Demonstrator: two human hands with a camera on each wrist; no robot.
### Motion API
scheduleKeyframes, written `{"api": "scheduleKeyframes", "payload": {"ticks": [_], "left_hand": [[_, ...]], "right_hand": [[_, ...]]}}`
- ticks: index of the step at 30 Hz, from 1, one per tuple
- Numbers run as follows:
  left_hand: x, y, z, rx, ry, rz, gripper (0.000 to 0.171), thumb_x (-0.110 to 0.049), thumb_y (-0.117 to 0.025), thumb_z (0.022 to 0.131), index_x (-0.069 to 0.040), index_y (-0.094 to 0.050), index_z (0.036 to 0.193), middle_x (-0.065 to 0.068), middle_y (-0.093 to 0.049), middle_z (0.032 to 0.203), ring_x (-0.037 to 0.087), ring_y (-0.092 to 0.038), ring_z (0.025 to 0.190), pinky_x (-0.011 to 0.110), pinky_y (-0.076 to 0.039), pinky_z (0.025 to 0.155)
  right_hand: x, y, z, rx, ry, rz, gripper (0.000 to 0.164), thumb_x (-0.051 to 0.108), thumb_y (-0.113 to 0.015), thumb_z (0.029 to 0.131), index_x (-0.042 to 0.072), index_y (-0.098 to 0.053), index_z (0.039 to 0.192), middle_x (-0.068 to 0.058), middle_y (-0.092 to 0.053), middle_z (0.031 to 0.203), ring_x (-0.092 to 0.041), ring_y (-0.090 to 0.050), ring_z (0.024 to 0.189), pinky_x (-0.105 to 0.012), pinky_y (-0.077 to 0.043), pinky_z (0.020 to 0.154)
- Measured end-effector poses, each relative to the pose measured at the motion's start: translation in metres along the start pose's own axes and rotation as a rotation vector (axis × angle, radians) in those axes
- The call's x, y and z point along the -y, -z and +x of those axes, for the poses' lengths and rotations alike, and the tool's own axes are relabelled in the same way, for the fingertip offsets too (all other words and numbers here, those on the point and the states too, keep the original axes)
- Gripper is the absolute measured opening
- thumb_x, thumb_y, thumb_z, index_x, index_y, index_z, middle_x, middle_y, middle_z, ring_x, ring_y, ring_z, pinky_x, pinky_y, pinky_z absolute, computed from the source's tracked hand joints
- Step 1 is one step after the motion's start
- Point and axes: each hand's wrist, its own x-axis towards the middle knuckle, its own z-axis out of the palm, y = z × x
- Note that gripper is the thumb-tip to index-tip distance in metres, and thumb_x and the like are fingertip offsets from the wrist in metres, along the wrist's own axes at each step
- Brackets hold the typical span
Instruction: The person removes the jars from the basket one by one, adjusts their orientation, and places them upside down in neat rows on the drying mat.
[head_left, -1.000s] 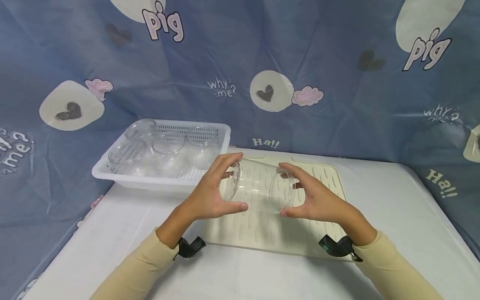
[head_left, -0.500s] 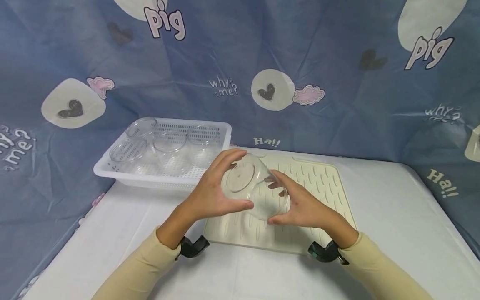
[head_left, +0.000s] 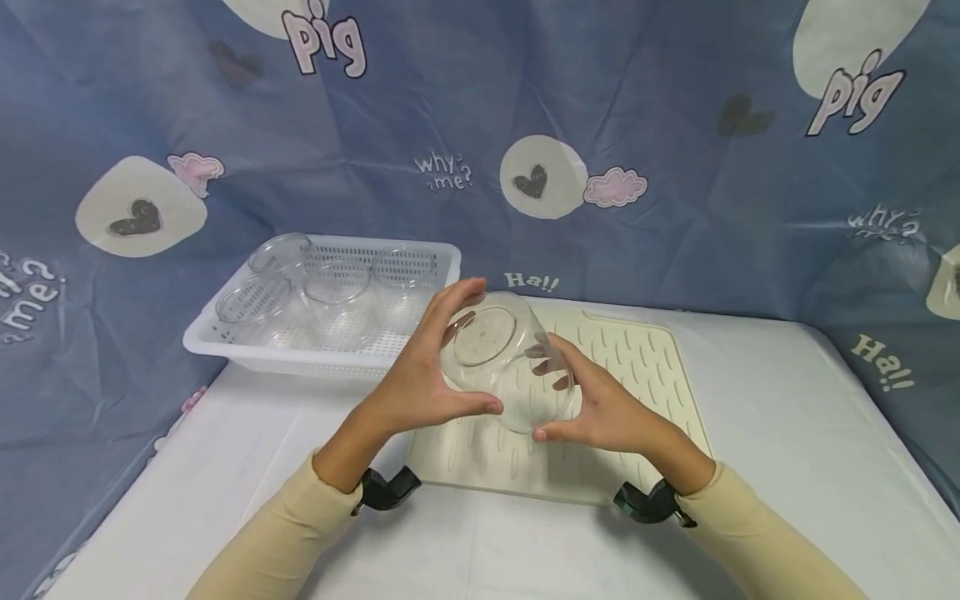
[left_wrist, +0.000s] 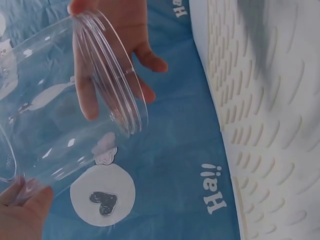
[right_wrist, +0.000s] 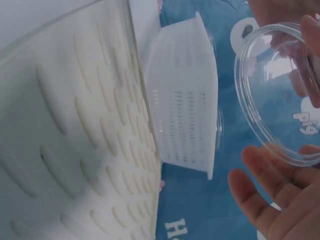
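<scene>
A clear, see-through jar (head_left: 517,358) is held tilted above the cream mat. Its round base faces up and left toward the head view. Around the base end my left hand (head_left: 431,371) grips it, thumb at the front and fingers behind. My right hand (head_left: 600,400) holds the rim end, with its thumb at the lower edge and fingers showing through the clear wall. Ridges run round the rim of the jar (left_wrist: 110,75) in the left wrist view. In the right wrist view the jar's round mouth (right_wrist: 247,85) shows.
A white slotted basket (head_left: 315,362) stands at the back left with several similar clear jars (head_left: 337,287) upright in it. Under the hands lies a cream ribbed mat (head_left: 637,375) on a white-covered table (head_left: 787,433). A blue printed cloth (head_left: 675,100) hangs behind.
The jar has turned from lying crosswise to tilted, so its base now faces the head view. My right hand has moved left; the jar has risen slightly since half a second ago.
</scene>
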Motion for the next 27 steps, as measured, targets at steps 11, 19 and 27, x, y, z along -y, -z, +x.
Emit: {"api": "scheduleKeyframes", "payload": {"ticks": [11,19,27], "left_hand": [[-0.0035,0.0006,0.0025,0.039,0.238,-0.023,0.122,-0.021,-0.09,0.071,-0.022,-0.007,0.16,0.005,-0.032,0.159,0.021,-0.037,0.147,0.038,-0.042,0.116],[-0.0062,-0.0031,0.0063,0.014,0.221,-0.033,0.116,-0.016,-0.091,0.069,-0.013,-0.017,0.159,0.008,-0.04,0.154,0.022,-0.042,0.143,0.035,-0.042,0.115],[-0.0077,-0.0074,0.007,0.031,0.3,-0.107,0.124,-0.061,-0.081,0.069,-0.02,-0.007,0.16,0.004,-0.036,0.159,0.023,-0.036,0.148,0.045,-0.034,0.121]], "right_hand": [[-0.0022,-0.0025,0.0031,0.002,-0.03,0.064,0.108,0.02,-0.086,0.078,0.03,-0.014,0.158,-0.009,-0.043,0.151,-0.029,-0.056,0.126,-0.046,-0.052,0.094],[-0.0043,-0.0042,0.003,-0.017,-0.025,0.054,0.11,0.02,-0.088,0.075,0.023,-0.016,0.158,-0.008,-0.044,0.15,-0.031,-0.057,0.125,-0.043,-0.053,0.093],[-0.004,-0.0086,0.0021,-0.02,-0.06,0.059,0.102,0.022,-0.087,0.076,0.022,-0.022,0.155,-0.006,-0.048,0.147,-0.025,-0.056,0.127,-0.037,-0.052,0.094]]}}
